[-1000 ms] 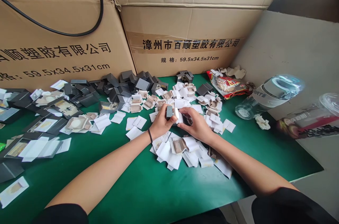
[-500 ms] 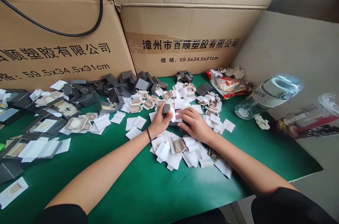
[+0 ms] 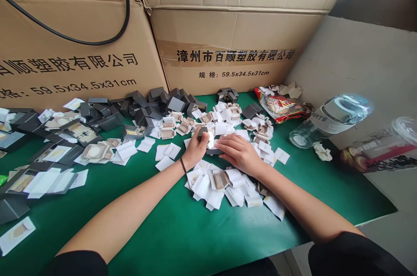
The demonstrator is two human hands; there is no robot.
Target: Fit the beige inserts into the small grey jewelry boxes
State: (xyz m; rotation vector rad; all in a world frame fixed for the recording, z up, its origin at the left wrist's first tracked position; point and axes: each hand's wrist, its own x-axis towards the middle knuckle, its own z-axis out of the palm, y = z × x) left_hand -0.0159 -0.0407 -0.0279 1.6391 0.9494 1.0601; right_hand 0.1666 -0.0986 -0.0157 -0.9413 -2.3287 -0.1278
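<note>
My left hand [image 3: 195,149] is closed round a small dark grey box [image 3: 202,131] with a bit of white card beside it, held just above the green mat [image 3: 169,228]. My right hand [image 3: 239,152] lies over a second small grey box [image 3: 214,151] on the mat, fingers stretched flat and pressing on it. Both hands meet in the middle of a scatter of white cards [image 3: 205,187] and beige inserts [image 3: 221,179].
A heap of grey boxes [image 3: 153,108] lies at the back against two big cardboard cartons [image 3: 224,56]. Larger open boxes [image 3: 48,180] sit at the left. A red snack bag [image 3: 280,104], a clear bottle [image 3: 325,121] and a plastic cup [image 3: 384,145] lie at the right.
Both hands have come down from a raised hold toward the mat. The right hand has flattened onto a grey box; the left still grips its small box.
</note>
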